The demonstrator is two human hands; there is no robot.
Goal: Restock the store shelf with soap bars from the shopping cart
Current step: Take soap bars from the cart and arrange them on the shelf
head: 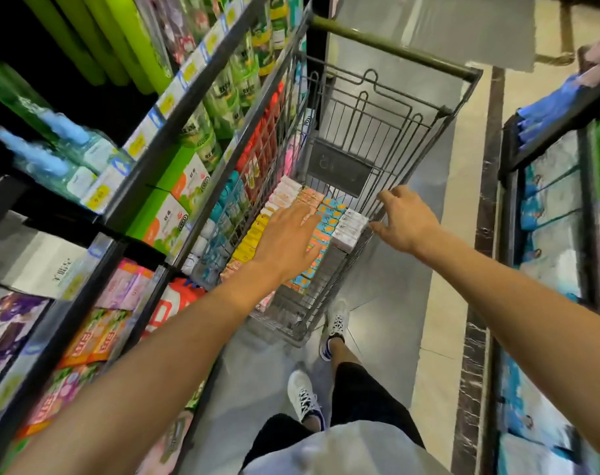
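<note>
**Desk:** What's nearest the lens?

**Photographer:** Two bare arms reaching down into a wire shopping cart (pixel 329 173). The left hand (pixel 285 241), fingers spread and flat, holding nothing, hovers over the soap bars (pixel 326 214). The right hand (pixel 408 224), fingers loosely splayed, is at the cart's right rim; whether it touches the wire, I cannot tell.

**Desk:** And the soap?

**Photographer:** Boxed bars in tight coloured rows on the cart floor. Likely light, stiff cartons, smooth-sided, so best pinched across the narrow sides, several at once.

**Desk:** Beyond that?

**Photographer:** The store shelf (pixel 175 132) stands just beside the cart on the left, crowded with goods.
</note>
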